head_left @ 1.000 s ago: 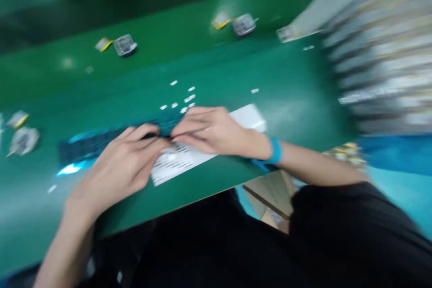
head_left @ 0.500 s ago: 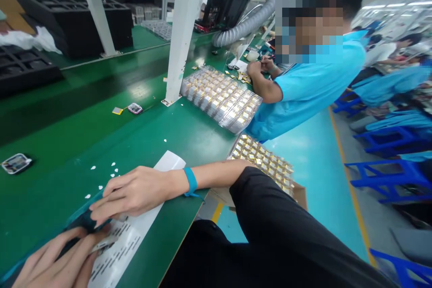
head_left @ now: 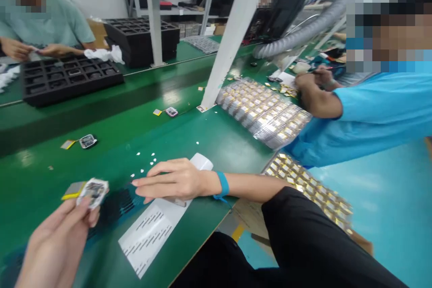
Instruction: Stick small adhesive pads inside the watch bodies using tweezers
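My left hand [head_left: 64, 234] is closed on a small electronic device [head_left: 93, 192], a white frame with circuitry showing inside. A flat silver and yellow battery [head_left: 73, 190] sits at the device's left side. My right hand [head_left: 172, 181], with a blue band at the wrist, is open, its fingers stretched out to the left. It lies over a white sheet [head_left: 145, 238] printed with rows of short black dashes. Beneath the palm shows part of a thin greyish piece that I cannot make out. Dark strips on blue film [head_left: 118, 207] lie between my hands.
Two more devices with batteries [head_left: 88, 141] [head_left: 171, 111] lie on the green bench [head_left: 189, 126]. White scraps [head_left: 152, 162] dot it near my right hand. Stacked clear trays of batteries [head_left: 266, 108] stand by a white post [head_left: 232, 36]. A co-worker in blue [head_left: 381, 103] works at the right; another person [head_left: 43, 27] sits across.
My left hand has come away from the sheet and my right hand, and now holds the device up at the left. My right fingers have straightened. The view has swung left.
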`<state>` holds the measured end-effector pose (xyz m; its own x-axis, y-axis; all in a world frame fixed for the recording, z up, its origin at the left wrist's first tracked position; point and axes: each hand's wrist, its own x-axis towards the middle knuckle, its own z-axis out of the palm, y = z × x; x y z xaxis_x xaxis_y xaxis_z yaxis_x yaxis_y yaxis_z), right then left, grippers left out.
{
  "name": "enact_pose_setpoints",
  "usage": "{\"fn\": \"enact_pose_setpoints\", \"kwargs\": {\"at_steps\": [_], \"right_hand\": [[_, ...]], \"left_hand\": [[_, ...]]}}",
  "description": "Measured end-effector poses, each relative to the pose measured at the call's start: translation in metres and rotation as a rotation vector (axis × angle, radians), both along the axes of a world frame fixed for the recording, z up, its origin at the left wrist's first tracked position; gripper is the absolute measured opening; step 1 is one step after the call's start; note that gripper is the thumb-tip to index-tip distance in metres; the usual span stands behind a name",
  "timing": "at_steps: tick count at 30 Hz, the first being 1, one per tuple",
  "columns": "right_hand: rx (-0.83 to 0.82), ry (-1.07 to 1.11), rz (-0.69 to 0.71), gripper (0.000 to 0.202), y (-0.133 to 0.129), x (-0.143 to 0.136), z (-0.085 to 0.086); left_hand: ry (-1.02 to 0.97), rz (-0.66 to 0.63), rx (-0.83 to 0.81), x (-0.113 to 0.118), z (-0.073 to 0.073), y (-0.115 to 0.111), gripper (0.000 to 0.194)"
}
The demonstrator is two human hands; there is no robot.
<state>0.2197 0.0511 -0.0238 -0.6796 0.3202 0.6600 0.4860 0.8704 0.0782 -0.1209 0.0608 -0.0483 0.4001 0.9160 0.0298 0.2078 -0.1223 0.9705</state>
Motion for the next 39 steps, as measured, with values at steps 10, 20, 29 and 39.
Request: {"fn": "enact_pose_setpoints", "kwargs": {"at_steps": [10,20,29,39], "right_hand": [[-0.080,0.093,0.154,0.019,-0.025,-0.003,0.021],[-0.101,0.045,0.119,0.031,-0.033,-0.004,0.015],[-0.132,-0.075,0.149,0.021,-0.035,-0.003,0.037],[-0.129,-0.060,0.145,0.016,-0.035,-0.007,0.035]], "left_hand": [[-0.554,0.564,-0.524,0.108,0.054,-0.045,0.031],[-0.507,0.527,-0.521,0.110,0.058,-0.049,0.029],[-0.478,0.558,-0.497,0.113,0.059,-0.052,0.034],[-0.401,0.561,-0.423,0.113,0.055,-0.054,0.032]]}}
